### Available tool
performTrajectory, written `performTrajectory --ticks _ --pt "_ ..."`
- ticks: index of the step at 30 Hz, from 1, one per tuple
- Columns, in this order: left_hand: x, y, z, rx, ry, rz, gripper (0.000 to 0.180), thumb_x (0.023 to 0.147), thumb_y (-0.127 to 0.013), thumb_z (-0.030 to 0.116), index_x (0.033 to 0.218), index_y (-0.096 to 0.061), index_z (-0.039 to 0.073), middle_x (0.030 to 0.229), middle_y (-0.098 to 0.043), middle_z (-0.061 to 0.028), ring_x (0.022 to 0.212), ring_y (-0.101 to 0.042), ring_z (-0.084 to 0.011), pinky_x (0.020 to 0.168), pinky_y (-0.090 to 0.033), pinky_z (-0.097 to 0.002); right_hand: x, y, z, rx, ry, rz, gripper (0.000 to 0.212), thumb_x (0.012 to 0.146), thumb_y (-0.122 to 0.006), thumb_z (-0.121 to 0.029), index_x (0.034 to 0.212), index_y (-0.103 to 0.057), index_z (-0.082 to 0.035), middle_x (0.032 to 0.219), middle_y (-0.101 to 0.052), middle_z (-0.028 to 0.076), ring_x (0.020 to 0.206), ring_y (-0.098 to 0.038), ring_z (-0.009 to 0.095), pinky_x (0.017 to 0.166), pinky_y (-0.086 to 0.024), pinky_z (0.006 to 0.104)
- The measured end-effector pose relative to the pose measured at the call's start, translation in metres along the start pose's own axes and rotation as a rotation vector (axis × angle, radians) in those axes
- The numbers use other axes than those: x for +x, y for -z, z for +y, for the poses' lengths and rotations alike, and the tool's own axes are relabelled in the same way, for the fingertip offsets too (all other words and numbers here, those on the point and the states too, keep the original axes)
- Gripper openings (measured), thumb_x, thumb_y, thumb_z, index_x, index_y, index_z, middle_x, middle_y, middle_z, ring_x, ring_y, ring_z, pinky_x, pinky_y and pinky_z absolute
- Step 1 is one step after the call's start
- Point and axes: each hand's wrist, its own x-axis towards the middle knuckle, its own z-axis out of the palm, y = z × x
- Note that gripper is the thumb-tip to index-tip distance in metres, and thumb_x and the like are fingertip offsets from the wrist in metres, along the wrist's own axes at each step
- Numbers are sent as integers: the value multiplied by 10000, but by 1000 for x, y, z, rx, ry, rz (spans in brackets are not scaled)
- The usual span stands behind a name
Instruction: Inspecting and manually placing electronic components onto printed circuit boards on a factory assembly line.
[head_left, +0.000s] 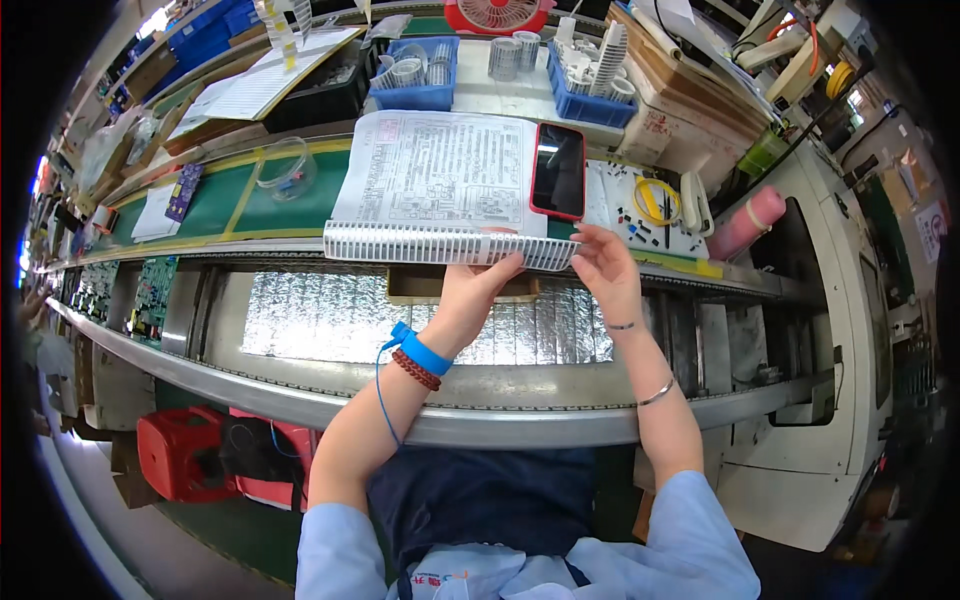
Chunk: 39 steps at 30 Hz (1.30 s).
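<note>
A: Head view first. What've the hands got?

B: L hand (470, 298) has a long, pale slotted strip (415, 243), thumb closed on its lower edge, R of the strip's middle; other fingers mostly hidden.

A: R hand?

B: R hand (612, 272) is at the strip's R end, thumb & fingers curled, partly apart. Can't tell if it's gripping or just touching.

A: Strip pos.?

B: Approx. level, running L–R, over the near edge of the green tabletop (222, 197), overlapping the bottom of a printed sheet (440, 165).

A: What's nearby?

B: Phone (558, 175) in a red case, on the sheet's R side, just above the strip's R end. Further R, a yellow ring (657, 201) w/ small dark bits around it. Well to the L, a clear round tub (287, 172), then a purple circuit board (183, 192).

A: Further back?

B: 2 blue bins, L one (412, 98) & R one (590, 107), both w/ pale coiled pieces; red fan (498, 12) behind.

A: Below the hands?

B: Shiny foil sheet (330, 320) b/w the metal rails, w/ green circuit boards (152, 290) far L.
</note>
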Motion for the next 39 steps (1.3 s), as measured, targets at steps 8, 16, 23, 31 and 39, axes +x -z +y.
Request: performTrajectory --ticks 8,16,23,31,39 --pt "-6 -5 -7 26 87 -55 332 823 -653 74 1131 -538 35 1030 -593 -43 910 -567 -113 788 -463 -243 -9 1 10 -18 -89 -47 246 810 -634 23 1046 -578 -15 971 -599 3 821 -541 56 756 -459 198" --pt "-9 -5 -16 98 76 -5 289 830 -667 144 1090 -601 35 1013 -619 -26 898 -561 -94 803 -453 -247 -14 -8 10 -57 -105 -51 227 809 -638 16 1028 -586 -13 1003 -608 4 827 -558 60 761 -470 206" --pt "-9 -7 -21 91 75 -28 301 810 -693 153 1075 -608 38 1012 -619 -24 891 -564 -97 790 -458 -252 -16 -9 11 -113 -111 -53 211 808 -646 -2 1012 -593 -12 982 -613 14 832 -566 71 769 -472 218" --pt "-11 -9 -21 95 130 29 198 822 -664 80 1002 -587 48 956 -602 -17 871 -557 -101 779 -445 -241 -18 -11 11 -83 -100 -48 126 815 -653 -28 932 -613 -3 898 -618 13 818 -566 70 747 -466 218" --pt "-9 -6 -25 128 65 3 222 791 -711 146 963 -612 45 885 -607 -4 804 -543 -76 716 -438 -226 -19 -10 11 -84 -107 -54 104 830 -646 -42 916 -611 5 859 -610 3 786 -553 57 729 -456 205"
